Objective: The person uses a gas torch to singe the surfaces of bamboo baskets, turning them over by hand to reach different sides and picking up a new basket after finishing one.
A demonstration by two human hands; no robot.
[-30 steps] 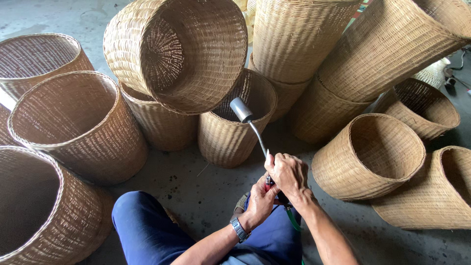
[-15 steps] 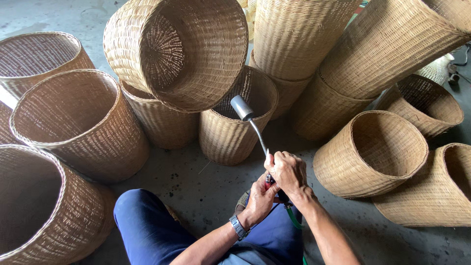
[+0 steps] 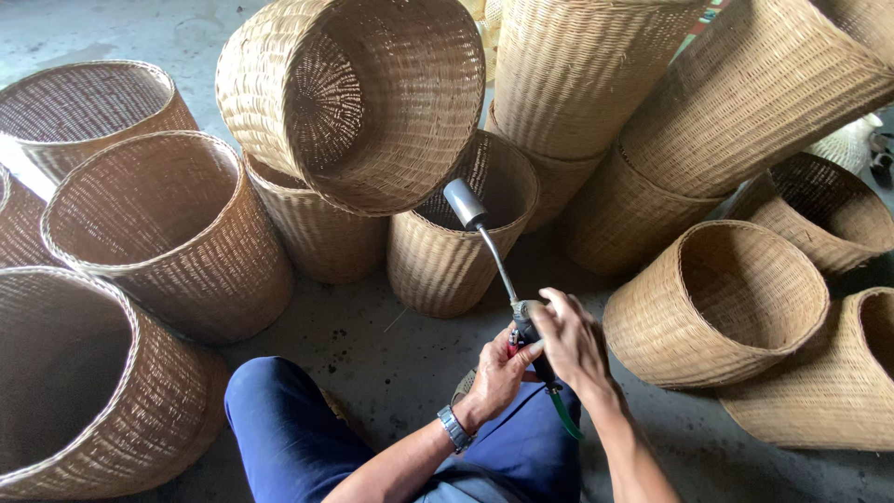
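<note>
Both my hands are on a gas torch [image 3: 484, 237] with a thin metal tube and a grey nozzle that points up and away toward an upright woven basket [image 3: 456, 247]. My left hand [image 3: 498, 377] grips the torch body from below. My right hand [image 3: 573, 340] closes over its top by the valve. A green hose [image 3: 563, 414] hangs from under the hands. No flame shows at the nozzle. A wristwatch sits on my left wrist.
Many tall woven baskets ring the concrete floor [image 3: 372, 345]: dark ones at the left [image 3: 168, 233], one tilted with its mouth toward me [image 3: 372, 102], pale ones lying at the right [image 3: 717, 298]. My blue-trousered knees [image 3: 289, 438] are at the bottom.
The hands and torch have stayed almost still. My right hand's fingers have shifted slightly on top of the torch body.
</note>
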